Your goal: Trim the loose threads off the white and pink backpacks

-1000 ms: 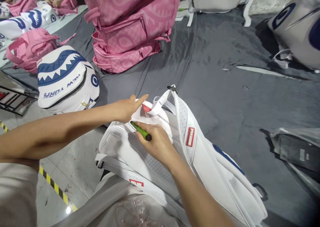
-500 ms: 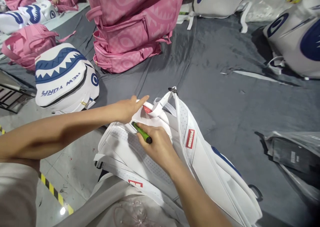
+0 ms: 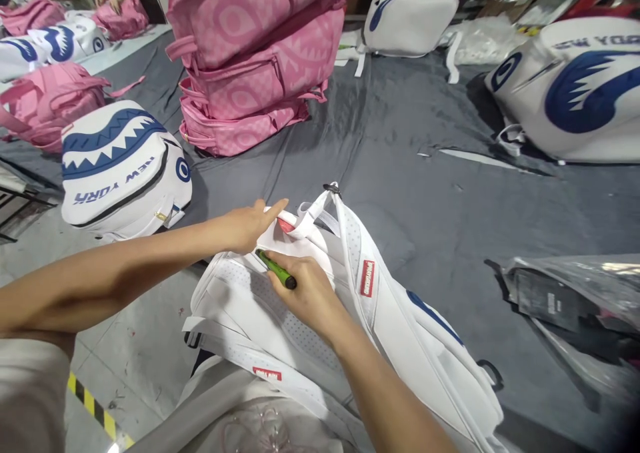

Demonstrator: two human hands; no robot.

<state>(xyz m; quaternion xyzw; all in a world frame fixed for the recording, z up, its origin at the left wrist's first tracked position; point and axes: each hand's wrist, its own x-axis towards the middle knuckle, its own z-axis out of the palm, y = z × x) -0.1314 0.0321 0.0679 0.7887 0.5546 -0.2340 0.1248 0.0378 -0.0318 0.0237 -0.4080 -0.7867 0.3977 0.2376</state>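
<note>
"NEW YORK" stands upside down in blue letters on the white shark-mouth backpack (image 3: 123,170) at left. Part of the same lettering shows on the white backpack (image 3: 575,86) at far right. The red labels (image 3: 367,278) on the white backpack's straps carry white print too small to read.

Backpack workshop; stacked pink backpacks (image 3: 255,60)

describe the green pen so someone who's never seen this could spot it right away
Start at the white backpack lying back-up at the near edge of the grey cloth. The right hand rests on its mesh panel, pinching the green pen. It is the only green thing among white and pink bags.
</note>
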